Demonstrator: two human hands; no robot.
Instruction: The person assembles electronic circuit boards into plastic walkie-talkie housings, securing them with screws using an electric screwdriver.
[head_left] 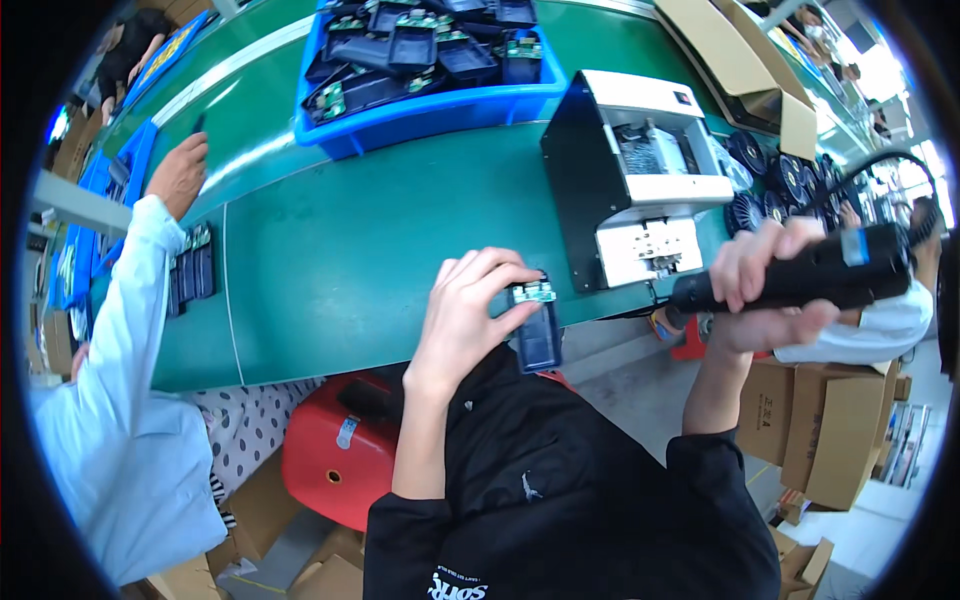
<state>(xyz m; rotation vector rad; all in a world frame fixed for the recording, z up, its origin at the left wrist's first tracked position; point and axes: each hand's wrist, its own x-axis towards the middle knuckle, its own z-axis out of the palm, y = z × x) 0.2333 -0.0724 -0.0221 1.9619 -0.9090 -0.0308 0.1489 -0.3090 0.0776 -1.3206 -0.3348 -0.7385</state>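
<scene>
The dark casing (540,345) is held at the near edge of the worktop (380,230), its green circuit board (534,293) exposed at the upper end. The casing is gripped between the thumb and fingers of the left hand (462,305). The black cylindrical driver (845,268) is grasped by the fingers of the right hand (762,272), its tip near the white-fronted machine (660,188) and apart from the casing. For sound work, it is judged that the casing should be braced, components left unpressed, and the driver squared before pressure is applied.
</scene>
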